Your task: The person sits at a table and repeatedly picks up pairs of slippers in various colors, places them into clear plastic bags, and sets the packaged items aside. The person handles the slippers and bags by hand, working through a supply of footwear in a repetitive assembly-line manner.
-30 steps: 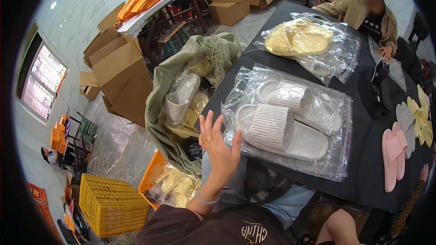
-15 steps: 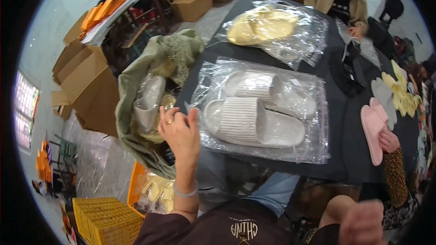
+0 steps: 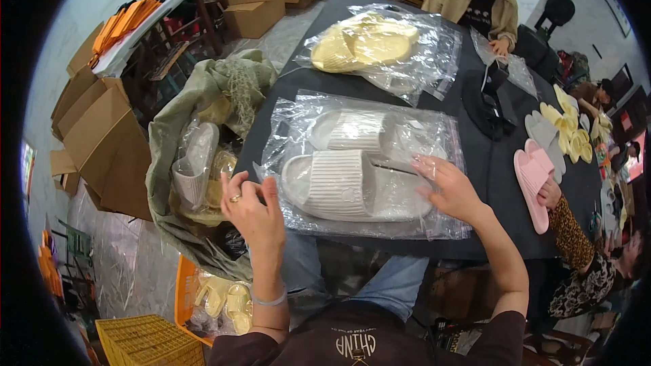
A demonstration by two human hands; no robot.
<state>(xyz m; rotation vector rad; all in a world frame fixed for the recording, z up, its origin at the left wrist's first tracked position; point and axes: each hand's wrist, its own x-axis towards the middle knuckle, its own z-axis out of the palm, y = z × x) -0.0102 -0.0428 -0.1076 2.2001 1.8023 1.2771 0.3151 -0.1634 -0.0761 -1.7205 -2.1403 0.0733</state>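
Observation:
A pair of white ribbed slippers point(image 3: 332, 179) lies in a clear plastic bag point(image 3: 451, 139) on the dark table in front of me. My right hand point(image 3: 451, 190) is at the bag's right part, over the heel end of the nearer slipper, with fingers spread and nothing gripped. Off the table's left edge hovers my left hand point(image 3: 254, 213), fingers loosely bent and apart, holding nothing. It is beside the bag's left edge and a green woven sack point(image 3: 163, 156), which has bagged slippers inside.
Bagged yellow slippers point(image 3: 359, 44) lie farther back on the black tabletop point(image 3: 298, 71). At the right, a co-worker's hand point(image 3: 548, 193) touches a pink slipper point(image 3: 532, 169). Another person point(image 3: 475, 10) sits at the far side. An orange crate point(image 3: 184, 285) and a yellow basket point(image 3: 146, 342) stand low left.
My right hand has come up from the lower right onto the bagged white slippers. My left hand stays raised beside the sack. The whole view has shifted a little.

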